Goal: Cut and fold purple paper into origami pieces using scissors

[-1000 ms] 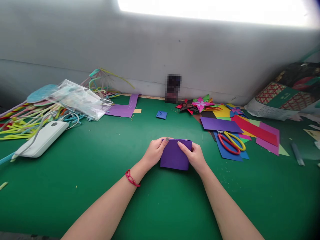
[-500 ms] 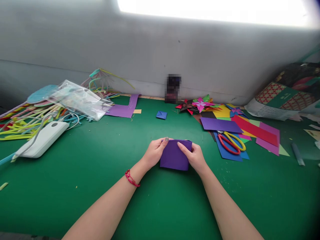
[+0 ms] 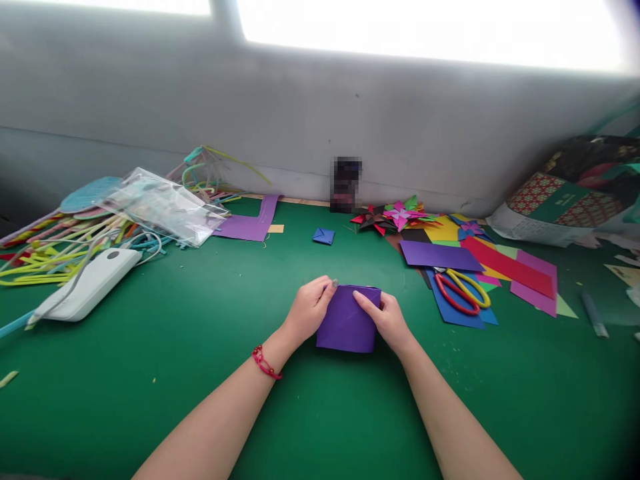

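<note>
A folded piece of purple paper (image 3: 349, 323) is held up over the green table, roughly square, with a layered upper edge. My left hand (image 3: 311, 307) pinches its upper left corner, the thumb lying at the top edge. On the other side my right hand (image 3: 387, 319) grips it, thumb flat across the front and the other fingers hidden behind. Beyond the hands lies a small folded blue paper (image 3: 324, 236). To the right, a pair of scissors (image 3: 463, 291) with red and yellow handles rests on coloured sheets beside a purple strip (image 3: 440, 255).
Folded paper flowers (image 3: 400, 215) and a red strip (image 3: 510, 267) lie back right, with a patterned bag (image 3: 545, 200) beyond. At left are a white power strip (image 3: 90, 283), a clear plastic sleeve (image 3: 165, 207) and pipe cleaners (image 3: 45, 257). A cut purple sheet (image 3: 245, 228) lies behind.
The camera view has tilted up slightly. Both hands still grip the purple paper, which sits a little lower and further left in the picture, its front turned more toward me.
</note>
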A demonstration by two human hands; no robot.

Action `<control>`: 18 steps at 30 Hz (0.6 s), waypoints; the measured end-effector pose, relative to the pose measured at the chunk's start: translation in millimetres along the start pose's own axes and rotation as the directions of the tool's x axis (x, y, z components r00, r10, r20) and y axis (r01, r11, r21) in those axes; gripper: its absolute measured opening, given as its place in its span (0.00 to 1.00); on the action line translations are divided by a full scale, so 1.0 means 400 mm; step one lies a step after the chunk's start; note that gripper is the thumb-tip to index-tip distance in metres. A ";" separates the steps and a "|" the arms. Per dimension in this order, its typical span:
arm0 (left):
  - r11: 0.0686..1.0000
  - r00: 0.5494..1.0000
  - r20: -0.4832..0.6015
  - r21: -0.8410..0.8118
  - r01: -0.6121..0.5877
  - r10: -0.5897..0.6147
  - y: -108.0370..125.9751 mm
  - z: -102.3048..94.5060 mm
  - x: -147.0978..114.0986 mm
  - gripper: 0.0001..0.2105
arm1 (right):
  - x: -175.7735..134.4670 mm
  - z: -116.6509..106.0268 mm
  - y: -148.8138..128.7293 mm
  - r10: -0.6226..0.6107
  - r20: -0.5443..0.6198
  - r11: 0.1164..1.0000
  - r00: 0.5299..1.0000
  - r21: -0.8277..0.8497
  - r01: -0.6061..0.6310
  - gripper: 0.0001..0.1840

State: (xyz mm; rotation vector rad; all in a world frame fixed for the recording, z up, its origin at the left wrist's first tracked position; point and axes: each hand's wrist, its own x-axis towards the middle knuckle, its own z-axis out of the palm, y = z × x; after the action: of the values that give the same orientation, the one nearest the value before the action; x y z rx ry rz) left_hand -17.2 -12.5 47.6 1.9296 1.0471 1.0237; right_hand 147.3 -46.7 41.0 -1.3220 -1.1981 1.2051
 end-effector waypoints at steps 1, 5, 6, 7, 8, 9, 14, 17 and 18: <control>1.000 1.000 -0.001 -0.017 0.007 -0.007 -0.002 0.001 0.000 0.18 | 0.000 0.000 -0.002 0.005 0.000 1.000 1.000 0.006 -0.005 0.15; 0.997 0.999 0.017 -0.070 0.033 -0.032 -0.009 0.007 0.001 0.18 | 0.000 0.001 -0.008 -0.012 -0.008 1.000 1.000 0.022 0.012 0.13; 0.997 0.999 0.022 -0.075 0.035 -0.034 -0.009 0.009 0.001 0.18 | 0.000 0.001 -0.007 -0.017 -0.010 1.000 1.000 0.019 0.017 0.13; 0.996 0.999 0.024 -0.078 0.036 -0.034 -0.010 0.011 0.000 0.18 | 0.001 0.000 -0.006 -0.022 -0.013 1.000 1.000 0.015 0.023 0.13; 0.996 0.999 0.023 -0.081 0.038 -0.036 -0.010 0.012 0.000 0.18 | 0.002 0.000 -0.004 -0.029 -0.016 1.000 0.999 0.010 0.029 0.13; 0.996 0.999 0.020 -0.084 0.041 -0.039 -0.009 0.013 0.000 0.18 | 0.002 -0.001 -0.001 -0.041 -0.023 0.999 0.999 0.007 0.041 0.12; 0.996 0.999 0.016 -0.089 0.030 -0.029 -0.007 0.014 -0.001 0.18 | 0.005 0.000 0.007 -0.103 -0.043 0.995 0.994 -0.007 0.102 0.11; 0.998 1.000 0.001 -0.070 -0.006 0.006 -0.007 0.013 -0.002 0.17 | 0.003 0.002 0.004 -0.115 -0.047 0.993 0.992 -0.026 0.114 0.11; 0.998 1.000 -0.005 -0.063 -0.016 0.015 -0.007 0.013 -0.003 0.17 | 0.003 0.002 0.003 -0.120 -0.051 0.992 0.991 -0.034 0.119 0.11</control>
State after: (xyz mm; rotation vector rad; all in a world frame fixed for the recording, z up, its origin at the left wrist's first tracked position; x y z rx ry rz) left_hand -13.8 -13.5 42.8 1.8884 0.9925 1.0581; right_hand 146.5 -45.6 39.6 -1.2784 -1.2443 1.0641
